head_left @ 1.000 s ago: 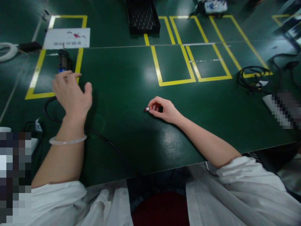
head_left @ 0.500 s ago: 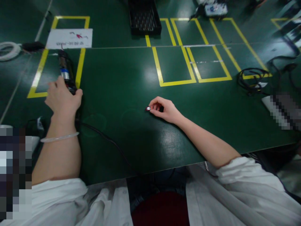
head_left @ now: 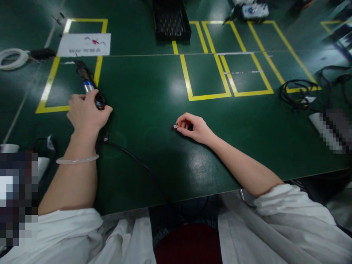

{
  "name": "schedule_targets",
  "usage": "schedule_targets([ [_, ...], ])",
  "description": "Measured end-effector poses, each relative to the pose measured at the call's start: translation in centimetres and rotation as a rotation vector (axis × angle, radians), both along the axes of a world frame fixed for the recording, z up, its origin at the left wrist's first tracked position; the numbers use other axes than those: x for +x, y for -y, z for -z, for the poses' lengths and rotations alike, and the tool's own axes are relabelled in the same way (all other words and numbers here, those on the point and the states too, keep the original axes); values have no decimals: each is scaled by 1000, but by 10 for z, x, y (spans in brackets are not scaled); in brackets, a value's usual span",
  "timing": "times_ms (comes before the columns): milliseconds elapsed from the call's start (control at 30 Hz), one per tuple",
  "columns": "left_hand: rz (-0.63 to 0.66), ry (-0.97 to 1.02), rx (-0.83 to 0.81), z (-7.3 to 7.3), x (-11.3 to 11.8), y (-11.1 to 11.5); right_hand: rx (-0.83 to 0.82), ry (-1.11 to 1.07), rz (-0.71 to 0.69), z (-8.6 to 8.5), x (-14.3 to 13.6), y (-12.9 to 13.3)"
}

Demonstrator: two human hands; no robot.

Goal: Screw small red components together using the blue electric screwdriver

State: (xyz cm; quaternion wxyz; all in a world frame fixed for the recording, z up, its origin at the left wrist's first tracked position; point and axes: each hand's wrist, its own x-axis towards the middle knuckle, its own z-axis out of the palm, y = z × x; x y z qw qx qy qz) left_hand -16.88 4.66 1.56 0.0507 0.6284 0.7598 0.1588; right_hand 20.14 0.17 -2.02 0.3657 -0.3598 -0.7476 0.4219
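My left hand (head_left: 88, 112) is wrapped round the lower end of a black tool (head_left: 87, 82) with a silver and blue band. The tool points away to the upper left, and a black cable (head_left: 128, 154) runs from near its base toward the table's front edge. Close to the middle of the green table (head_left: 143, 91), my right hand (head_left: 194, 128) pinches a small part (head_left: 175, 126) with red, white and orange on it between thumb and fingertips. The part is too small to make out in detail.
A black tray (head_left: 172, 31) stands at the back. Behind the tool lies a white labelled card (head_left: 85, 44), with a white coil (head_left: 13, 58) to its left. Yellow tape frames (head_left: 210, 98) mark the table. A black cable coil (head_left: 295, 93) lies at the right.
My left hand has moved to the right with the tool, which is now tilted more to the left. My right hand is nearly unmoved, still pinching the small part.
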Motion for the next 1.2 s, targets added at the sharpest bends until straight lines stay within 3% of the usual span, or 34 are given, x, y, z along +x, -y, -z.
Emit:
schedule_targets([
  [267,139,-121,25,0,56,19,-6,0,4,0,0,0],
  [600,433,-130,54,-1,129,55,1,-7,23,0,1,0],
  [867,602,-99,93,4,146,76,1,-44,90,0,0,-1],
  [1033,633,-54,100,7,148,82,13,-36,134,1,0,-3],
  [1200,641,-79,141,10,149,83,39,-65,88,4,-1,-3],
])
